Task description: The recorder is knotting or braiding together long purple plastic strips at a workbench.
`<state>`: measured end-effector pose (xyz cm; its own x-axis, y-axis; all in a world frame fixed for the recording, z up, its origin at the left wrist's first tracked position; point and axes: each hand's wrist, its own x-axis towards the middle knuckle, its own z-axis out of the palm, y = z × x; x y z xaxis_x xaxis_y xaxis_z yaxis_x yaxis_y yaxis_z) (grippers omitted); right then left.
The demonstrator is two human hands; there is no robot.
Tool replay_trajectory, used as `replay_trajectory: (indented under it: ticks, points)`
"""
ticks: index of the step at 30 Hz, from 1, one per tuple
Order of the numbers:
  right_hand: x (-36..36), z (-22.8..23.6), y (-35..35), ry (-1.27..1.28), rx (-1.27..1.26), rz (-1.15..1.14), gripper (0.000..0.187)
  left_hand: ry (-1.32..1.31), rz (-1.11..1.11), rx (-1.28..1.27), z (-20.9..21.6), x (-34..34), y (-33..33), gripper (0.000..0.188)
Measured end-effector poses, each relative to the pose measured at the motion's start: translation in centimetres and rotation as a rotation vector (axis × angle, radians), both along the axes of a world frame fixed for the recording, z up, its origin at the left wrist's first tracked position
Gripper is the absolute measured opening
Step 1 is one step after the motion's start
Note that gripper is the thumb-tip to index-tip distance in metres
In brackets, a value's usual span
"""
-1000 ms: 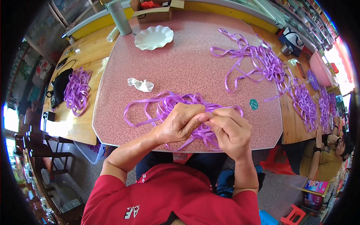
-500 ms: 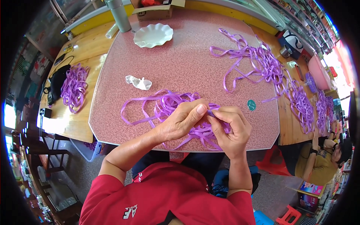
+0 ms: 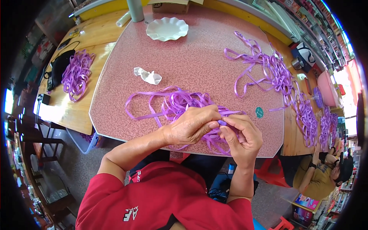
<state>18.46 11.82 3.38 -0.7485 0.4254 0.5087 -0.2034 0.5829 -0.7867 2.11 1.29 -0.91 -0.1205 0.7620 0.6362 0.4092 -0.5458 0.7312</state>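
Observation:
My left hand (image 3: 193, 124) and my right hand (image 3: 243, 138) meet above the near side of the pink speckled table (image 3: 126, 65). Between their fingertips both pinch a small folded piece of purple ribbon (image 3: 222, 122), darker than the rest. Beneath and behind the hands spreads a loose, tangled heap of purple ribbon (image 3: 180, 100), with a long loop (image 3: 128, 105) reaching out to the left. My fingers partly cover the pinched piece, so its exact fold cannot be made out.
Crumpled white tissue (image 3: 148, 76) lies beyond the heap; a scalloped white plate (image 3: 167, 29) sits farther back. More ribbon lies at the right (image 3: 274, 73) and on the wooden table at the left (image 3: 78, 73). A co-worker (image 3: 322, 172) in a mustard top sits at the right.
My hands are slightly lower and farther right in the picture, still pinching the ribbon. The whole view has shifted a little, moving the plate and tissue with it.

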Motion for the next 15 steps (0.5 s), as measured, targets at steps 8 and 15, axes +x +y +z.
replay_trajectory:
  ticks: [8, 15]
  points:
    - [-0.09, 0.77, -0.39, -0.003, 0.121, -0.023, 0.016, 0.008, -0.066, -0.005, 0.14, -0.25, -0.38, 0.028]
    - [-0.32, 0.73, -0.82, 0.037, 0.202, -0.05, 0.018, -0.107, -0.153, -0.08, 0.02, -0.18, -0.6, 0.034]
